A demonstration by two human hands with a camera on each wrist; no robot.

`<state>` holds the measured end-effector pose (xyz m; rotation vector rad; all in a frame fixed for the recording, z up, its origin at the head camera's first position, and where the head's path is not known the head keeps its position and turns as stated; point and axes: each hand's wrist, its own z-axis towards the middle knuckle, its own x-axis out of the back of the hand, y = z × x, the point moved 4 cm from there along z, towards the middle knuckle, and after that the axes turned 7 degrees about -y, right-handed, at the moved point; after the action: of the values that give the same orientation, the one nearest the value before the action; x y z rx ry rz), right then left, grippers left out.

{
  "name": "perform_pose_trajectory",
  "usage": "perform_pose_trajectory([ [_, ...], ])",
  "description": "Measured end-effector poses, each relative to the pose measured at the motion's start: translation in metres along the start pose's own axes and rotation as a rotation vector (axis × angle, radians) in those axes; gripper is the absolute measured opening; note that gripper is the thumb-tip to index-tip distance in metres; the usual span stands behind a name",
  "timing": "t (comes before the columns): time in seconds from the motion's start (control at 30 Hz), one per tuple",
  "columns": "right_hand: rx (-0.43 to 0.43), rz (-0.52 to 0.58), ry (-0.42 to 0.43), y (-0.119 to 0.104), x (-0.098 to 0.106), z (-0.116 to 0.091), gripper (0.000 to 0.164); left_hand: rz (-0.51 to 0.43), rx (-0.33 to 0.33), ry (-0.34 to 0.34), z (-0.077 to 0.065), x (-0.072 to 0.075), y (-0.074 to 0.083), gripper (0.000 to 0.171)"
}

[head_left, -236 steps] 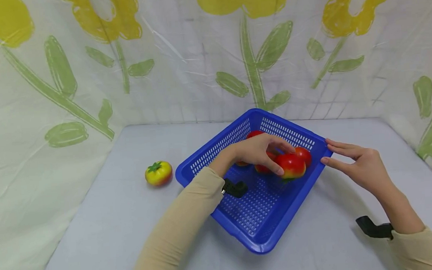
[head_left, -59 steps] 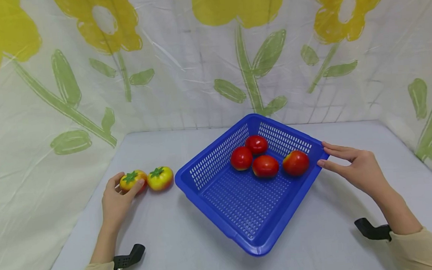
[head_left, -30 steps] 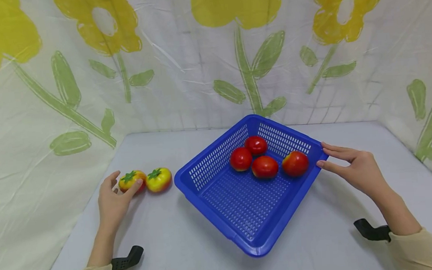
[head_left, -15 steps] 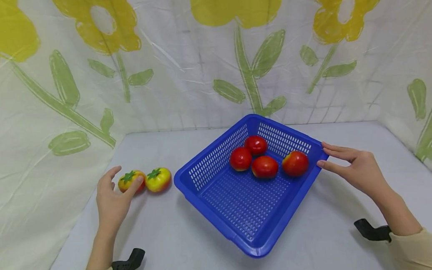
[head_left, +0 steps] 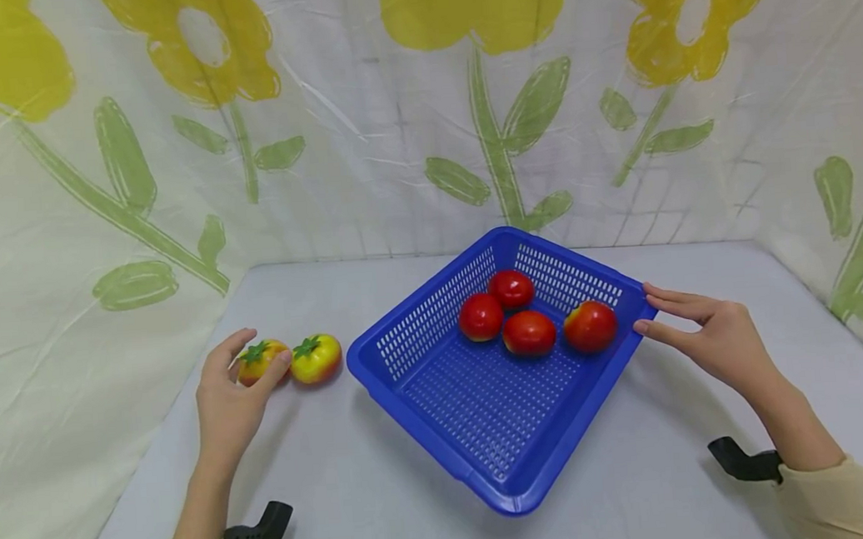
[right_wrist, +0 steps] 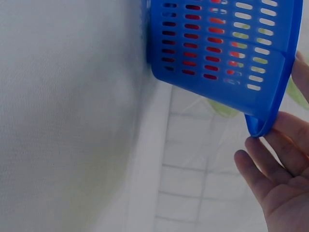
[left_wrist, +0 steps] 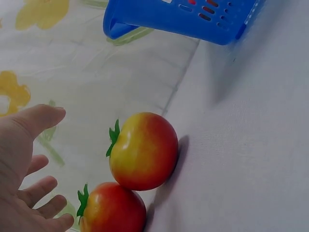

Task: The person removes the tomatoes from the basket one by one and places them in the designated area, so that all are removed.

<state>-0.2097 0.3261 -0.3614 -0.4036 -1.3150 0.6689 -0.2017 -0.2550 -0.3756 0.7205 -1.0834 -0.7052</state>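
My left hand (head_left: 224, 398) hovers by two red-and-yellow tomatoes with green leafy tops on the table's left side. In the left wrist view its thumb and fingers are spread apart and hold nothing. The nearer-to-hand tomato (head_left: 261, 362) sits against the yellower tomato (head_left: 316, 358). At centre stands a blue plastic basket (head_left: 444, 444), turned cornerwise. Inside it lie several red tomatoes, among them a front tomato (head_left: 529, 333) and one by the right corner (head_left: 590, 326). My right hand (head_left: 718, 337) pinches the basket's right corner between thumb and fingers.
A pale cloth covers the table (head_left: 304, 495). Behind it hangs a white curtain (head_left: 362, 141) printed with yellow flowers and green leaves. Black wrist cameras, one of them the left camera (head_left: 258, 532), jut inward from both forearms.
From inside the basket, my left hand has brought a tomato out to the left, beside the other one. Its fingers have since loosened and lifted off. The right hand stays at the basket corner.
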Motion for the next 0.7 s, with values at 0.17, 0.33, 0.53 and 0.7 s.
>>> perform_pose_trajectory([
  [0.17, 0.001, 0.004, -0.001, -0.001, -0.001, 0.000, 0.058, 0.007, -0.003, -0.001, -0.001, -0.001, 0.001, 0.057],
  [0.33, 0.001, 0.002, 0.000, -0.002, -0.001, 0.000, 0.059, 0.019, 0.007, -0.011, -0.002, -0.004, 0.003, 0.054],
  [0.53, 0.007, 0.001, 0.001, -0.003, -0.002, 0.000, 0.059, -0.029, -0.018, -0.032, -0.002, -0.011, 0.015, 0.051],
  [0.7, 0.006, 0.007, 0.005, -0.002, 0.000, 0.000, 0.058, -0.049, -0.107, -0.077, 0.000, -0.022, 0.036, 0.050],
])
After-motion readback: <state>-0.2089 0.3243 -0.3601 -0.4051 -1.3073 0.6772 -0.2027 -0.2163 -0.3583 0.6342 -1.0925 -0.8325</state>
